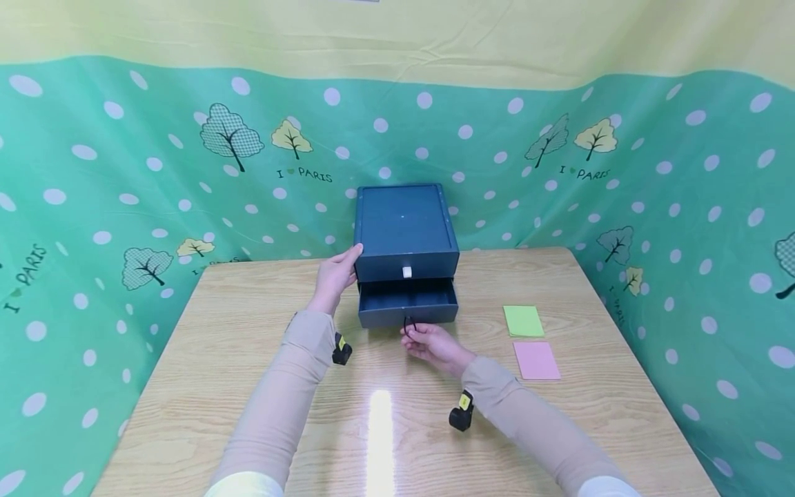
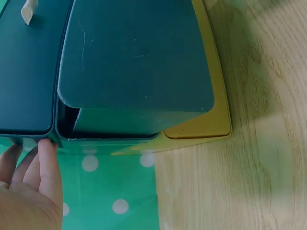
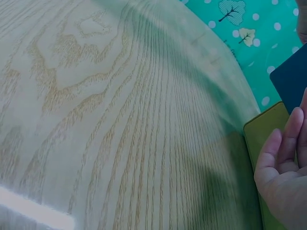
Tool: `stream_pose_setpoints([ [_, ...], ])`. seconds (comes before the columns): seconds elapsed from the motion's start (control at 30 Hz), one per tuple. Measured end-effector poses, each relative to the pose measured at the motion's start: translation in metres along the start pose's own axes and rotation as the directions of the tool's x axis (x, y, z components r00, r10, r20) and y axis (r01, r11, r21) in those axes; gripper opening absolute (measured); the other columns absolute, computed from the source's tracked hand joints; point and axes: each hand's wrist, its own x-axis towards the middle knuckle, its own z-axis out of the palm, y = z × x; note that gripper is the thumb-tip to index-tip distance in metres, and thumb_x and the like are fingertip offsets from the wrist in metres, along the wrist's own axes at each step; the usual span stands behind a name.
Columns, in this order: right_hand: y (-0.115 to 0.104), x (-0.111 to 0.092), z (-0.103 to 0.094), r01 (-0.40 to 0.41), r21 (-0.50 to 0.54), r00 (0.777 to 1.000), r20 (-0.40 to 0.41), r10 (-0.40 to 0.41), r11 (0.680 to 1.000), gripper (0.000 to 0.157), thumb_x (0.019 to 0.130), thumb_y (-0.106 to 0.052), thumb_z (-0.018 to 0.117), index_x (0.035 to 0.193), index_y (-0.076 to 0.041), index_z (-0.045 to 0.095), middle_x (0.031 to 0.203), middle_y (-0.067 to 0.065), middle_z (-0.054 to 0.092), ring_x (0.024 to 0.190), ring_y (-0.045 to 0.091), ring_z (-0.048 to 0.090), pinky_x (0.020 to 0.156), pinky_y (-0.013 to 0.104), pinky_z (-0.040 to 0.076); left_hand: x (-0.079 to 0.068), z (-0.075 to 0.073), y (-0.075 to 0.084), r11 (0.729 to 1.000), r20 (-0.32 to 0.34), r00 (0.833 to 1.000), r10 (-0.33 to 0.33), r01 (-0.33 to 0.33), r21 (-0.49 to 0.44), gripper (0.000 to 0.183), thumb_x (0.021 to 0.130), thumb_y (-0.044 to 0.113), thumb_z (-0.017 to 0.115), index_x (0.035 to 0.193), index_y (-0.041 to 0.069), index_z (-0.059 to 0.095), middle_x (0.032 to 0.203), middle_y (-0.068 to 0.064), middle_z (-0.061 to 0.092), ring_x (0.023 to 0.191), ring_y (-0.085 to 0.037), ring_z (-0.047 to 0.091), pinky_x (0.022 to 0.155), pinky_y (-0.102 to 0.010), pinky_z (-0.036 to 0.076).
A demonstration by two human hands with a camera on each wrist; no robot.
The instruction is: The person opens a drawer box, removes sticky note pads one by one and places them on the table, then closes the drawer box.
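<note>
A dark blue drawer cabinet [image 1: 404, 221] stands at the back of the table. Its upper drawer [image 1: 379, 267] is closed and has a white tab pull [image 1: 406, 272]. Below, the lower blue drawer [image 1: 381, 317] is pulled partly out, and the part of its inside that shows holds nothing. My left hand [image 1: 335, 279] rests on the cabinet's left side, fingers fairly straight in the left wrist view. At the drawer's front, my right hand [image 1: 437, 346] pinches the dark loop pull [image 1: 407, 321]. In the right wrist view that hand is partly cut off and the loop is hidden.
A yellow bottom tier [image 2: 201, 129] sits under the open drawer. To the right on the wooden table [image 1: 248, 331] lie a green sticky-note pad [image 1: 524, 321] and a pink one [image 1: 537, 360]. A green dotted curtain [image 1: 422, 159] hangs close behind and on both sides.
</note>
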Motion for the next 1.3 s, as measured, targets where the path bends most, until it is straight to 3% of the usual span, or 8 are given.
stream_pose_setpoints([
  [0.2, -0.002, 0.004, 0.001, -0.001, 0.006, 1.000, -0.026, 0.002, 1.000, 0.030, 0.100, -0.011, 0.045, 0.122, 0.009, 0.052, 0.084, -0.005, 0.066, 0.086, 0.009, 0.062, 0.110, 0.048, 0.037, 0.000, 0.000, 0.000, 1.000, 0.001, 1.000, -0.006, 0.006, 0.001, 0.058, 0.086, 0.046, 0.066, 0.132, 0.012, 0.057, 0.137, -0.010, 0.054, 0.123, -0.023, 0.054, 0.103, -0.036, 0.046],
  [0.53, -0.001, 0.008, -0.001, 0.010, 0.021, 0.999, -0.046, -0.009, 1.000, 0.038, 0.101, -0.011, 0.044, 0.129, 0.015, 0.043, 0.086, -0.003, 0.067, 0.087, 0.011, 0.063, 0.110, 0.050, 0.035, -0.003, 0.000, 0.001, 0.999, 0.010, 1.000, -0.028, 0.027, 0.040, 0.062, 0.085, 0.050, 0.065, 0.134, 0.014, 0.055, 0.141, -0.006, 0.050, 0.126, -0.022, 0.051, 0.102, -0.034, 0.046],
  [0.97, -0.004, 0.016, -0.002, 0.021, 0.057, 0.998, -0.061, -0.018, 0.998, 0.036, 0.101, -0.008, 0.041, 0.131, 0.013, 0.043, 0.083, -0.004, 0.065, 0.089, 0.012, 0.061, 0.112, 0.051, 0.031, 0.001, 0.000, 0.000, 1.000, -0.004, 1.000, -0.008, 0.008, 0.030, 0.059, 0.085, 0.050, 0.066, 0.132, 0.014, 0.057, 0.138, -0.008, 0.052, 0.124, -0.022, 0.053, 0.101, -0.035, 0.047],
  [1.3, -0.005, 0.021, 0.000, 0.007, 0.088, 0.996, -0.094, 0.002, 0.996, 0.034, 0.101, -0.009, 0.044, 0.129, 0.010, 0.046, 0.092, 0.001, 0.064, 0.092, 0.013, 0.060, 0.111, 0.045, 0.036, -0.001, 0.000, 0.001, 0.999, 0.001, 1.000, -0.019, 0.019, 0.043, 0.060, 0.085, 0.050, 0.065, 0.133, 0.014, 0.056, 0.140, -0.008, 0.050, 0.126, -0.023, 0.051, 0.103, -0.036, 0.045],
])
